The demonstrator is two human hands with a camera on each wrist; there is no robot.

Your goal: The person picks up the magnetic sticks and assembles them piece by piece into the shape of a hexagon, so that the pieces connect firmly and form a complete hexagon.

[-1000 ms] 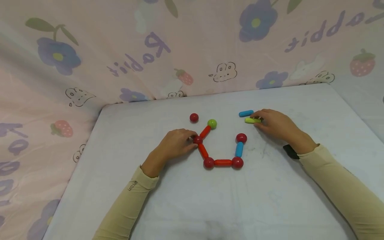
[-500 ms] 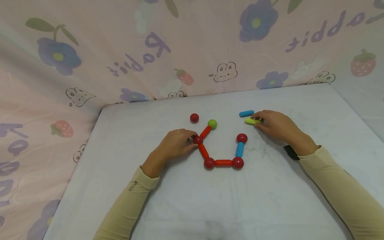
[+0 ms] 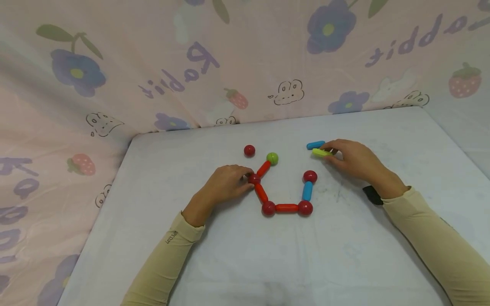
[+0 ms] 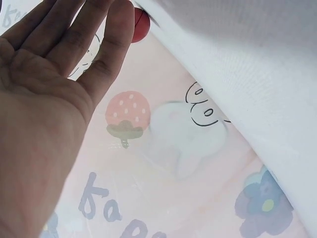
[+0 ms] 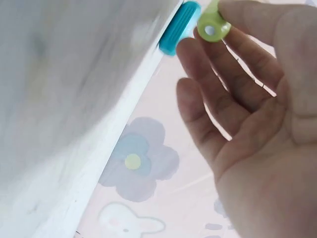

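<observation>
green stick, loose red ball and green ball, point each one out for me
green stick point(image 3: 320, 152), head view, middle of its visible length by the right hand's fingertips
loose red ball point(image 3: 249, 150), head view, centre of the ball
green ball point(image 3: 272, 158), head view, centre, at the chain's end

green stick point(image 3: 320, 152) pinched, red ball point(image 3: 254, 179) touched

Beige sleeves point(image 3: 440, 238), blk wristband point(image 3: 372, 194).

home play corner, pink cartoon bedsheet backdrop point(image 3: 153, 76), white-covered table point(image 3: 237, 263), magnetic toy pieces point(image 3: 286, 208)
</observation>
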